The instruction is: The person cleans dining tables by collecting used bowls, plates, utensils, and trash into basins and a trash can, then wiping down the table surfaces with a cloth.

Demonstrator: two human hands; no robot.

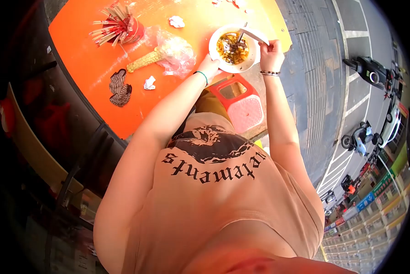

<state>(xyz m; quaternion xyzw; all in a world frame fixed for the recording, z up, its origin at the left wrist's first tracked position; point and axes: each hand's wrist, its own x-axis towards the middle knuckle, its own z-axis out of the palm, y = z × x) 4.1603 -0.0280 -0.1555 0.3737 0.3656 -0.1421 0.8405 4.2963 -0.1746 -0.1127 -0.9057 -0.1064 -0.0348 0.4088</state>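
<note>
A white bowl [252, 65] with brown broth and chopped bits stands at the near edge of the orange table [91, 68]. My left hand [209, 68] grips its left rim, a green band on the wrist. On the other side, my right hand [272, 55], with a beaded bracelet, pinches the end of a pale spoon handle [256, 35] that reaches over the bowl. A thin dark utensil also leans in the broth; its lower end is hidden.
Left of the bowl lie a plastic bag [180, 55], a corn-like cob [143, 61], crumpled tissues [149, 83] and a striped scrunchie [120, 88]. A red cup [135, 31] holds chopsticks. Below the table edge is a red stool [244, 112]. Scooters [357, 138] are parked at right.
</note>
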